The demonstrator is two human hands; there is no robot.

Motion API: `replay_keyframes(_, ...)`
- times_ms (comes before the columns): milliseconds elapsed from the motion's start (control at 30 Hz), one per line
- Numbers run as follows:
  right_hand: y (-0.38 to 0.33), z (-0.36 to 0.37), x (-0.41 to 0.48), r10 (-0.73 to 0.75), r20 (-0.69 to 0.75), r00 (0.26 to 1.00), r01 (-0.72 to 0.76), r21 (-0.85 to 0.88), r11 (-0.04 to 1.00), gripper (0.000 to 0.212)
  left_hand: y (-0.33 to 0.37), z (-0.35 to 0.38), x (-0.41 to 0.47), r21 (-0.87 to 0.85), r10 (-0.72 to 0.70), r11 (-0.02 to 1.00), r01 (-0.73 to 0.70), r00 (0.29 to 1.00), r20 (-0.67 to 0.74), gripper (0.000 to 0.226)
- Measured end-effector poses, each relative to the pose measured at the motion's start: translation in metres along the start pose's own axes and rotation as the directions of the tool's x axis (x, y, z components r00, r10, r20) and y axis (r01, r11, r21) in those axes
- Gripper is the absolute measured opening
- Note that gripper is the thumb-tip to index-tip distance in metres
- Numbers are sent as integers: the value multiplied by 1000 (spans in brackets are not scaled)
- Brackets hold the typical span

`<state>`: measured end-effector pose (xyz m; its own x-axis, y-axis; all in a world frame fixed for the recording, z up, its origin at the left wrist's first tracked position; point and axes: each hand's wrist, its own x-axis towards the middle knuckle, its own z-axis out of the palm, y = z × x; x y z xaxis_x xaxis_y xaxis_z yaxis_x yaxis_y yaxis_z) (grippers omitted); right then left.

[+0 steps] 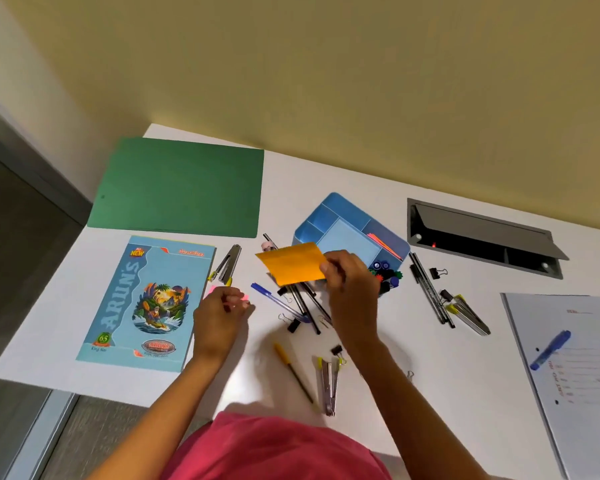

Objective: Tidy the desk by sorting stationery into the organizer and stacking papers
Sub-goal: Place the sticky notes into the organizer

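Note:
My right hand (347, 271) pinches an orange sticky-note pad (291, 263) and holds it above a pile of pens (302, 303), just in front of the blue organizer (329, 213). The organizer holds a light blue pad, pink strips and coloured pins. My left hand (222, 310) has its fingers curled round a small pink sticky-note piece (212, 290) on the white desk (430, 358), next to the blue notebook (142, 303).
A green folder (177, 188) lies at the back left. Staplers (227, 263), (328, 382), (470, 315), a yellow pen (291, 370), binder clips and two black pens (430, 292) are scattered about. White papers (575, 393) with a blue marker (551, 349) lie at the right. A grey cable hatch (482, 237) stands open.

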<state>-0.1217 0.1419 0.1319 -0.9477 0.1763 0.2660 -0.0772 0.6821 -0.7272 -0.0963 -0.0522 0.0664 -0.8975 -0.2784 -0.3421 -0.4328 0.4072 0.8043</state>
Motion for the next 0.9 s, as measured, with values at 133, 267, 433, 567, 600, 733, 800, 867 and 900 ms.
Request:
replay_keyframes(133, 14, -50, 47, -113, -250, 962, 77, -147, 986, 11, -18, -6, 20, 497, 269, 838, -225, 963, -18, 33)
replay_keyframes(267, 59, -73, 77, -74, -306, 949, -26, -311, 950, 17, -25, -10, 28, 709, 359, 649, -275, 933, 34, 30)
replay_keyframes(433, 98, -66, 81, -19, -167, 986, -55, -427, 903, 19, -31, -13, 26, 759, 266, 589, -277, 954, 142, 64)
replay_keyframes(567, 108, -52, 79, 49, -43, 998, -63, -481, 875, 20, -40, -15, 28, 762, 234, 570, -308, 949, 209, 77)
replay_keyframes(600, 110, -49, 79, 68, -21, 997, -69, -499, 864, 20, -41, -16, 30, 762, 235, 566, -315, 947, 218, 78)
replay_keyframes(733, 114, -46, 86, 120, 36, 992, -86, -498, 863, 17, -44, -19, 35, 763, 248, 556, -330, 942, 226, 77)
replay_keyframes(800, 113, -48, 88, 179, 57, 982, -129, -488, 863, 15, -41, -20, 37, 770, 250, 555, -315, 946, 206, 71)
replay_keyframes(867, 107, -50, 87, 209, 41, 977, -165, -471, 867, 15, -40, -21, 38, 777, 242, 551, -305, 949, 201, 59)
replay_keyframes(900, 101, -50, 86, 196, 17, 980, -167, -457, 874, 15, -39, -22, 38, 780, 242, 546, -307, 949, 204, 52)
